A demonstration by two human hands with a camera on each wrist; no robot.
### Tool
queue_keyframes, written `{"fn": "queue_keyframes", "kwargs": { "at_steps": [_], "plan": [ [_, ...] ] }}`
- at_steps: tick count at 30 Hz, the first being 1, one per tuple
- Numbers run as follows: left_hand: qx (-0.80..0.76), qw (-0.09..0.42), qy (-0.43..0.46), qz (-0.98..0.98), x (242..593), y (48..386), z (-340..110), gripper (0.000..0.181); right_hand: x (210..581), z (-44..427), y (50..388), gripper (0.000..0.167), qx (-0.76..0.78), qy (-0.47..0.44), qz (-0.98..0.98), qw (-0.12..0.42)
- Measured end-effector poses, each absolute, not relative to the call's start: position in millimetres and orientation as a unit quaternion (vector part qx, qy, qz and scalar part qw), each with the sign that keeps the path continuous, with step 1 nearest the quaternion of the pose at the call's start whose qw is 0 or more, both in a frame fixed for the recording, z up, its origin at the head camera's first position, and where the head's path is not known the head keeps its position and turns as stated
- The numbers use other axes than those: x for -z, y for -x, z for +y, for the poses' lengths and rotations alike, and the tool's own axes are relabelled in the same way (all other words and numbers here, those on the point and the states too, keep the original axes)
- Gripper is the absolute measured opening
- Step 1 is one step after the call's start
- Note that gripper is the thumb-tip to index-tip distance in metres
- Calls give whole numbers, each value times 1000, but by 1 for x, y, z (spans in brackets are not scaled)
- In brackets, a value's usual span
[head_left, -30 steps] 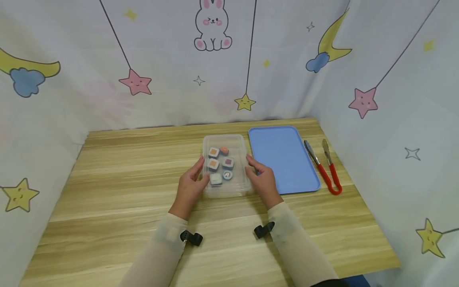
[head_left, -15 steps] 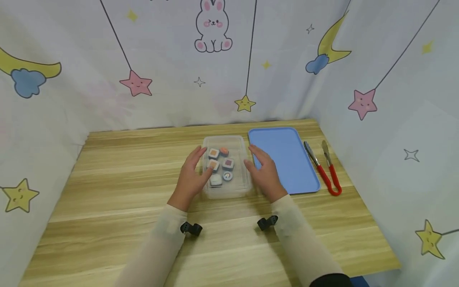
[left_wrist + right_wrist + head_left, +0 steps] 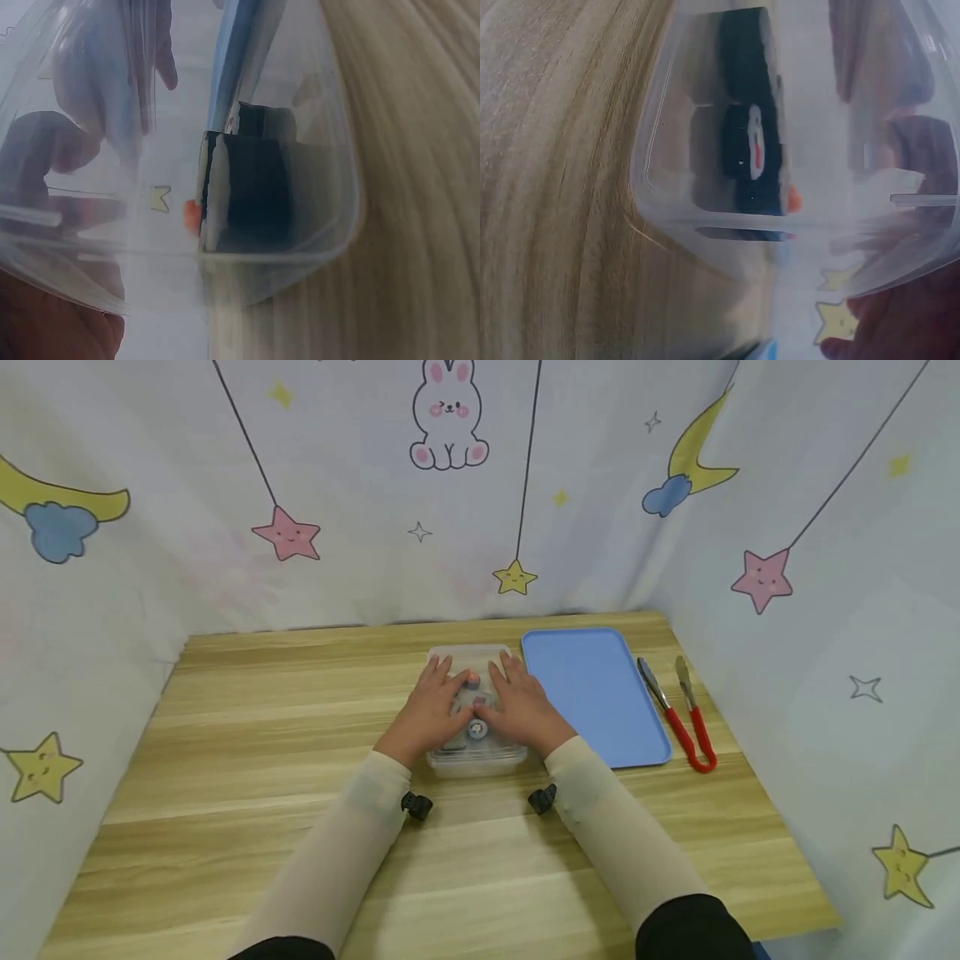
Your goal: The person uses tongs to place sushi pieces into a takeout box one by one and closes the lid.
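A clear plastic container [image 3: 480,766] with a lid stands on the wooden table, and several toy-like sushi pieces lie inside. Both hands lie over its lid with fingers extended, pointing to the far side. The left hand [image 3: 429,714] covers the left half, the right hand [image 3: 525,710] the right half; their thumbs nearly meet in the middle. Between them show a small round sushi roll [image 3: 477,728] and an orange-topped piece [image 3: 472,679]. Dark-wrapped sushi [image 3: 255,195] is visible through the container wall in the left wrist view, likewise a dark roll [image 3: 750,161] in the right wrist view.
To the right of the container lies a blue tray [image 3: 592,693]. Tongs [image 3: 690,735] with red handles rest beyond it, spread apart, near the table's right edge. A printed curtain [image 3: 360,585] hangs along the back and sides of the table [image 3: 262,760].
The hands gripped the container's sides, then let go and rose slightly apart. Now they have moved inward onto the lid. The container, tray and tongs have stayed in place.
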State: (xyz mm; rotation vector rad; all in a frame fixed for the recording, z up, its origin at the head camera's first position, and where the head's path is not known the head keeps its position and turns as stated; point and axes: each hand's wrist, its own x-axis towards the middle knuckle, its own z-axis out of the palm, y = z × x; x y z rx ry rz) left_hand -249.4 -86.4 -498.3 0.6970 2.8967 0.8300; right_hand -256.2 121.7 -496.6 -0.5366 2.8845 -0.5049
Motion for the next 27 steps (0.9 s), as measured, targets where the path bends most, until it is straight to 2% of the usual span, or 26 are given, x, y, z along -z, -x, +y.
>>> {"fn": "queue_keyframes", "kwargs": {
  "at_steps": [4,9,14,19,27],
  "plan": [
    [-257,17,-225,940,496,246,-86,63,493,126,253,85,188,190,961,74],
    [-258,17,-230,938,491,233,-85,68,483,131,232,81,232,190,951,73],
    [-227,30,-238,944,495,219,-84,70,487,125,216,74,204,217,951,81],
    [-238,20,-229,944,501,217,-84,69,493,121,214,69,195,214,956,51],
    [-256,21,-220,941,505,222,-85,69,497,122,220,71,209,228,950,48]
  ]
}}
